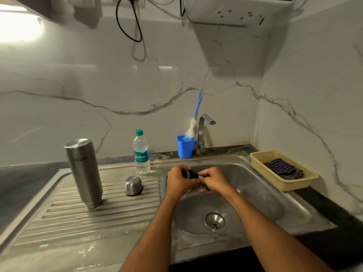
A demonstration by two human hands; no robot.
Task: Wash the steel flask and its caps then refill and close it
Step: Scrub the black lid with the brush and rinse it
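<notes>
The steel flask [83, 171] stands upside down on the ribbed drainboard [59, 216], left of the sink. Its steel outer cap [133, 185] sits dome up on the drainboard beside it. Over the sink basin [255, 193] my left hand [177, 182] grips a small black inner cap [189, 174]. My right hand [211, 180] meets it from the right, fingers curled and pinching the cap's end. Most of the cap is hidden by my fingers.
A plastic water bottle [141, 153] with a green lid stands at the sink's back rim. A blue cup [185, 146] holds a bottle brush [193, 122] beside the tap [204, 132]. A yellow basket [282, 170] with a checked cloth sits right. The drain [215, 220] lies below my hands.
</notes>
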